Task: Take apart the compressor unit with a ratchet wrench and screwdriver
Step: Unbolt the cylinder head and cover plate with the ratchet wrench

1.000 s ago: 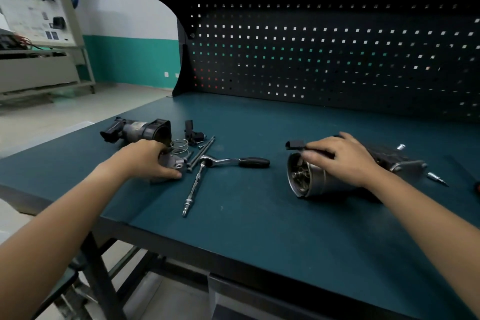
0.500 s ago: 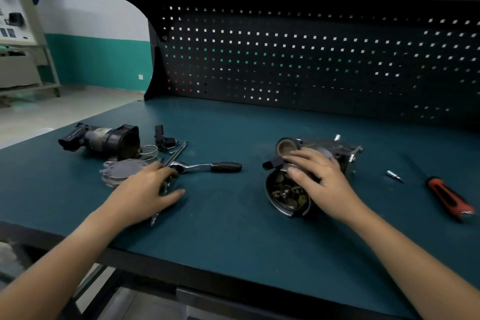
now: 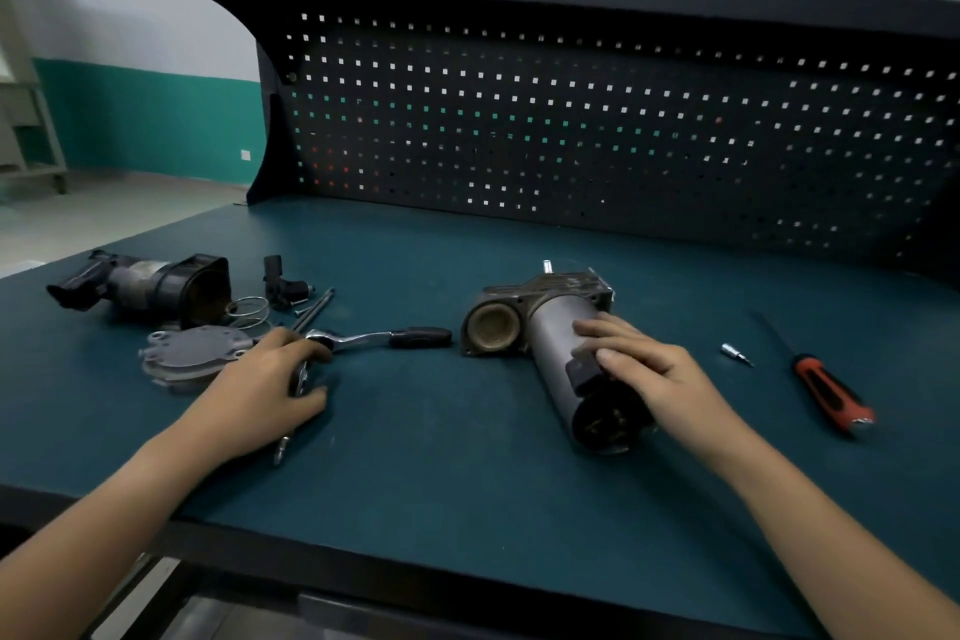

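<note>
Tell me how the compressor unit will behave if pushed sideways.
Probably heavy: the compressor unit looks solid metal. Its round barrel lies on the bench and might roll, though the blocky head at its far end would likely check that.

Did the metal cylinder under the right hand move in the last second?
Yes. The cylinder has turned: its open end faced the ratchet before; now it points at the near edge of the bench, right hand on it.
</note>
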Motion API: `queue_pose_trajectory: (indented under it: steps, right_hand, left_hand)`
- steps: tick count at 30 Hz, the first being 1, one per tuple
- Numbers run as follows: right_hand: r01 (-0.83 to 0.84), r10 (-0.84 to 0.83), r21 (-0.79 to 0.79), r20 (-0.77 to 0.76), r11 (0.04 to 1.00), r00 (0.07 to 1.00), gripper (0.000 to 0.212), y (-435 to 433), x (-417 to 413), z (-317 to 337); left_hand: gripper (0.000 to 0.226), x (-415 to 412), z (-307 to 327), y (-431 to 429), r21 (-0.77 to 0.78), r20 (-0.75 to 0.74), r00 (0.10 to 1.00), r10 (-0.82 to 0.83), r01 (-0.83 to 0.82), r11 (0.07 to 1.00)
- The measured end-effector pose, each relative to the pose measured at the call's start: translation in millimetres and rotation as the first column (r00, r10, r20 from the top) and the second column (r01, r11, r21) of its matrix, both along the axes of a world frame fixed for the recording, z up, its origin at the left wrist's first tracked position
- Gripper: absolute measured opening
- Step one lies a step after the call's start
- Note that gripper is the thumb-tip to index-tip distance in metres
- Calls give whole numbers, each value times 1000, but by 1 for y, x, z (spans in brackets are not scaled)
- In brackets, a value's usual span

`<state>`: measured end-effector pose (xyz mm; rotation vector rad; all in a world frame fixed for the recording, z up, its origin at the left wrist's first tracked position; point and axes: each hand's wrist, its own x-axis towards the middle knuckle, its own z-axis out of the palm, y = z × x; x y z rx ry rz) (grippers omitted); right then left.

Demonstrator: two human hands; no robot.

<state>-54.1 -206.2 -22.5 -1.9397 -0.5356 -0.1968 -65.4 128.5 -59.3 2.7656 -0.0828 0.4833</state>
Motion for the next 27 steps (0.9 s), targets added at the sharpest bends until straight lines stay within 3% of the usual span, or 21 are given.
queue_pose_trajectory:
  steps: [2,5,9,12,14,16,19,20,24,27]
  right_hand:
    - [105,-103,-29,48,994,994,23,12,-3,-6]
    - [251,-237,-118,116,961,964,35,46,-7,-15]
    - [39,-39,-256,8,966,999,58,80,-13,-16]
    - [82,-39,-354,127,932,991,50,59,-10,2]
    - [290,-161,-450,304,844,939,45,37,-6,14]
    - [426,-230,-589,380,686,896,51,26,-5,22]
    - [441,-207,-804,390,398,897,66,23,-6,17]
    - [428,-203,-824,377,372,903,68,22,-6,13]
    - [393,-120,-770,388,502,914,74,5,1,10]
    - [324,-109,-737,326,594,939,90,-10,9,15]
  left_hand:
    - [40,1,0,-5,-11,2,1000,-16,16,1000]
    - [34,2,0,-8,-24,18,998,-61,62,998]
    - [23,2,6,-7,-96,10,996,-91,92,991]
    - [26,6,10,-1,-100,10,996,-87,88,991]
    - [25,13,10,3,-70,44,996,-80,83,994]
    - [25,23,12,2,-25,50,997,-59,61,998]
    - [36,47,13,-5,42,-39,999,-28,30,999]
    - [38,55,14,-9,68,-98,995,-19,26,997]
    - [31,80,14,-19,287,-206,978,28,33,957]
    - [31,91,11,-23,304,-173,984,39,16,953]
